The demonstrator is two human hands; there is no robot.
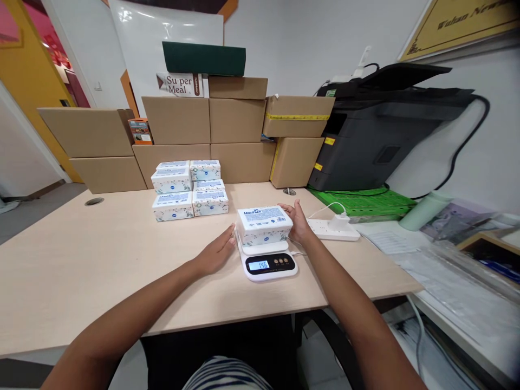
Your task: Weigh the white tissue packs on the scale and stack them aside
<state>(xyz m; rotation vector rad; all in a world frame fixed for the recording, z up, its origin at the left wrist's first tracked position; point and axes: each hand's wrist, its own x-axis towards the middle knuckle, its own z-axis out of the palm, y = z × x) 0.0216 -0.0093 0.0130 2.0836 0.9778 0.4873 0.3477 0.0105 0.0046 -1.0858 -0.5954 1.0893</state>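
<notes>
A white tissue pack (266, 225) with blue lettering and a floral edge rests on a small white kitchen scale (271, 268). The scale's lit display appears to read 146. At the scale's left edge is my left hand (217, 252), open with its fingers stretched out beside the pack. My right hand (298, 223) is open at the pack's right side, thumb raised and fingers apart; whether its fingertips touch the pack I cannot tell. Farther back on the left, several similar packs (173, 206) are stacked in two columns.
Cardboard boxes (176, 122) line the back of the wooden table (101, 260). A white power strip (333, 230) with a plugged-in charger lies right of my right hand. Beyond it, a dark printer (365, 135) stands over a green crate (365, 203). A cable runs near the scale.
</notes>
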